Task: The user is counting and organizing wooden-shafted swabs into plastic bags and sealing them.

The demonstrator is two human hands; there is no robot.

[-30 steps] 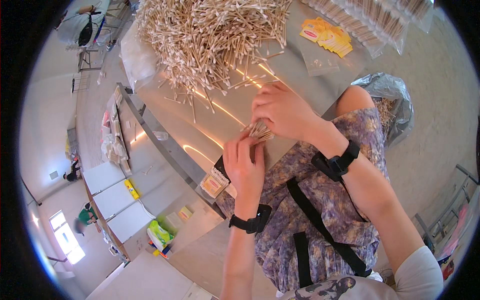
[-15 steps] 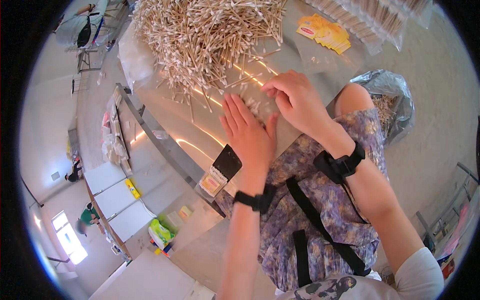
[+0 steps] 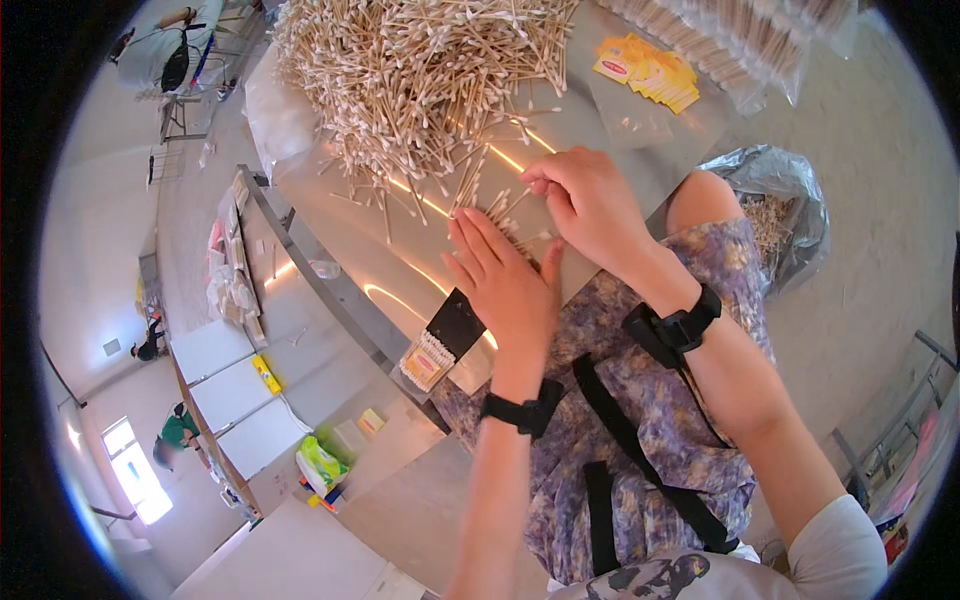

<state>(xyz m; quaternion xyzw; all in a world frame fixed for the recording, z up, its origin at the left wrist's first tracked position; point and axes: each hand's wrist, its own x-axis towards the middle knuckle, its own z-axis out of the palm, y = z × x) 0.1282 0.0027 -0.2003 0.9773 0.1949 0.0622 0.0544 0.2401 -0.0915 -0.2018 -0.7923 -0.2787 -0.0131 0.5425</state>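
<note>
A large heap of cotton swabs [image 3: 430,85] lies on the shiny metal tabletop [image 3: 340,235]. My left hand [image 3: 507,290] rests palm down at its near side, fingers stretched out and thumb apart. Several loose swabs [image 3: 512,215] lie beside its fingers, some partly under the palm. To the right, my right hand [image 3: 597,208] has its fingers curled in; whatever they may hold is hidden. Close to my left wrist stands a small pack filled with swabs [image 3: 427,362], with a black block [image 3: 455,325] against it.
Yellow cards [image 3: 650,72] are fanned out at the far right of the table, near clear bags of swabs [image 3: 725,40]. A plastic-lined bin [image 3: 795,215] with swabs stands beside my knee. Another table with white panels [image 3: 235,390] is at left; people are in the background.
My left hand has shifted slightly nearer and to the right, and more loose swabs show between the hands. My right hand has moved only a little.
</note>
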